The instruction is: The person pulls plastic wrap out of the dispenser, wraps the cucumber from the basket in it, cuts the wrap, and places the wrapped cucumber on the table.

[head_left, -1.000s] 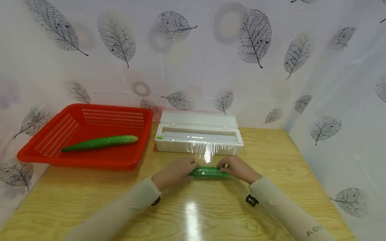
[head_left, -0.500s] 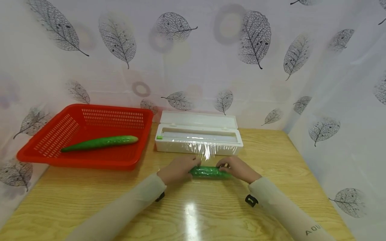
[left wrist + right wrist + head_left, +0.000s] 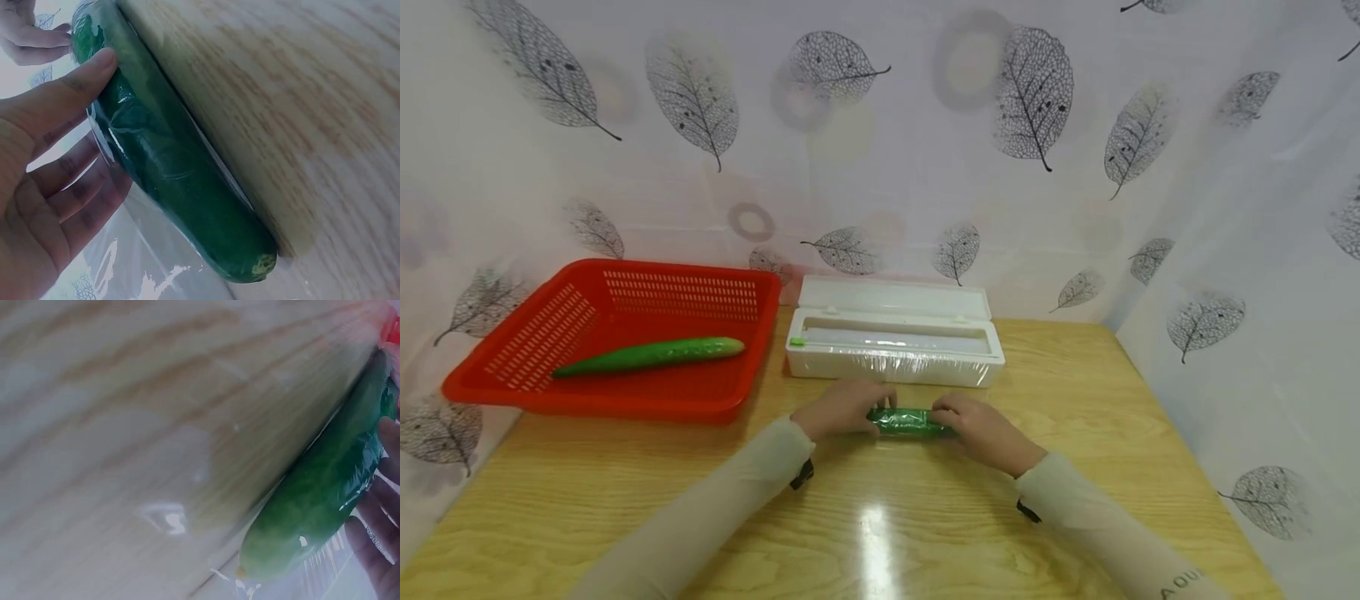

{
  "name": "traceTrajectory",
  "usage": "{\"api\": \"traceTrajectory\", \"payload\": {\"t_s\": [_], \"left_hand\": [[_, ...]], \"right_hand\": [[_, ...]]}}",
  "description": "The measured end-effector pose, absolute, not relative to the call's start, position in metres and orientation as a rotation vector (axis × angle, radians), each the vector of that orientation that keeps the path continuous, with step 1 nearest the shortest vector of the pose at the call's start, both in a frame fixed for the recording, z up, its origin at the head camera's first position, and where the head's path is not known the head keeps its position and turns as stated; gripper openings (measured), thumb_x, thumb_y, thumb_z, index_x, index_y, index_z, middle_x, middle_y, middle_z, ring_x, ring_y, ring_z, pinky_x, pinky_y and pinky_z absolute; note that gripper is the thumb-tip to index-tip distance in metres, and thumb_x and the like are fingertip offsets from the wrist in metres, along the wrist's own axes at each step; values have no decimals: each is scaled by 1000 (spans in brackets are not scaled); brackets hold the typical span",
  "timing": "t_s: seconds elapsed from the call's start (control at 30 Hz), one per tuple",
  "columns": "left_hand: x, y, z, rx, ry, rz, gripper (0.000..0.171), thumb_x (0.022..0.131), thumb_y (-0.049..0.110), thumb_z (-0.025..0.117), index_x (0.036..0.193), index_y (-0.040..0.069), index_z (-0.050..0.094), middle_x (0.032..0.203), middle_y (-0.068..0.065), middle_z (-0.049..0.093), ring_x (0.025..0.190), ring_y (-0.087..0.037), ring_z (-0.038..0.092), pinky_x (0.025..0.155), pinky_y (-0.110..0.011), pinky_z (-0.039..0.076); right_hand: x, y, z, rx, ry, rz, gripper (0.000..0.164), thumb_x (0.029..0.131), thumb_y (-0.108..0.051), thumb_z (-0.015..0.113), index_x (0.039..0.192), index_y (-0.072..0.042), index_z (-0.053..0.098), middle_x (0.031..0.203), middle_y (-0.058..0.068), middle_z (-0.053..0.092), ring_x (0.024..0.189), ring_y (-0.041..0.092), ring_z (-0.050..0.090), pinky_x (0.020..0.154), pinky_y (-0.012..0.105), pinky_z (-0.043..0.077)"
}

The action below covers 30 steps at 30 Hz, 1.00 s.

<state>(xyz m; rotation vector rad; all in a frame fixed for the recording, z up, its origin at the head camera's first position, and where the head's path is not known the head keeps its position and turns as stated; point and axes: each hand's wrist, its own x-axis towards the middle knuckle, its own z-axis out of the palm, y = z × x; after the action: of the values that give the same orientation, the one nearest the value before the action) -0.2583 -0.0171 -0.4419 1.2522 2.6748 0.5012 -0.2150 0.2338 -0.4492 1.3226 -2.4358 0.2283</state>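
Observation:
A green cucumber (image 3: 908, 422) lies crosswise on the wooden table, wrapped in clear cling film that shines and creases along its skin. My left hand (image 3: 847, 408) grips its left part; in the left wrist view the thumb lies over the cucumber (image 3: 178, 169) with fingers on the far side. Toward the other end my right hand (image 3: 988, 429) holds it, the fingers curled over the top. The right wrist view shows the pale end of the cucumber (image 3: 294, 519) under the film. Just beyond the hands stands a white cling film box (image 3: 823, 363), lid raised, film coming over its front.
A red plastic basket (image 3: 655, 407) stands at the left with a second cucumber (image 3: 651, 357) in it. A green slider (image 3: 797, 342) sits at the box's left front corner. Leaf-printed curtain (image 3: 880, 183) hangs behind and to the right of the table (image 3: 737, 517).
The cucumber has moved slightly toward the box, and the film stretch between them is shorter. Both hands have moved forward with it, the right hand's fingers now further over the cucumber.

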Motion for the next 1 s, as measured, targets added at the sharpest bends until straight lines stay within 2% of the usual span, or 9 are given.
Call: {"api": "traceTrajectory", "payload": {"t_s": [0.23, 0.47, 0.57, 0.73, 0.83, 1.0], "left_hand": [[-263, -20, -443, 1248, 2635, 547, 45, 72, 24, 79, 111, 16, 60, 104, 1, 67, 92, -12, 62, 79, -25, 50], [-261, -22, -442, 1259, 2691, 533, 63, 74, 32, 77, 128, 13, 50, 120, -3, 59, 103, -15, 59, 89, -29, 50], [-256, -18, -437, 1393, 2766, 490, 60, 75, 34, 77, 126, 13, 52, 121, -2, 56, 103, -13, 57, 89, -27, 50], [-245, -9, -433, 1653, 2823, 330, 46, 75, 30, 77, 113, 12, 58, 103, 0, 59, 86, -10, 55, 77, -21, 50], [-241, -8, -436, 1628, 2837, 247, 46, 74, 30, 78, 111, 12, 57, 99, 1, 58, 85, -9, 54, 75, -20, 49], [-240, -7, -442, 1474, 2827, 195, 50, 74, 28, 79, 115, 12, 54, 106, 1, 56, 93, -10, 54, 83, -23, 49]], "right_hand": [[-218, 229, -446, 1286, -2581, 228, 42, 69, -15, 82, 107, -8, 64, 103, 5, 62, 93, 16, 61, 79, 28, 53], [-224, 226, -443, 1226, -2715, 260, 42, 70, -15, 82, 107, -8, 63, 106, 5, 62, 96, 16, 61, 82, 30, 53], [-226, 226, -443, 1202, -2765, 281, 42, 69, -14, 82, 106, -8, 64, 105, 4, 62, 95, 15, 61, 83, 30, 53], [-230, 225, -440, 1169, -2842, 343, 39, 70, -11, 81, 105, -8, 64, 104, 3, 63, 95, 14, 61, 82, 29, 53], [-231, 224, -439, 1157, -2869, 368, 38, 71, -11, 80, 105, -8, 64, 105, 4, 63, 95, 15, 61, 82, 30, 53], [-232, 224, -441, 1147, -2886, 405, 37, 72, -10, 80, 106, -7, 65, 106, 4, 64, 96, 15, 61, 83, 30, 53]]}}
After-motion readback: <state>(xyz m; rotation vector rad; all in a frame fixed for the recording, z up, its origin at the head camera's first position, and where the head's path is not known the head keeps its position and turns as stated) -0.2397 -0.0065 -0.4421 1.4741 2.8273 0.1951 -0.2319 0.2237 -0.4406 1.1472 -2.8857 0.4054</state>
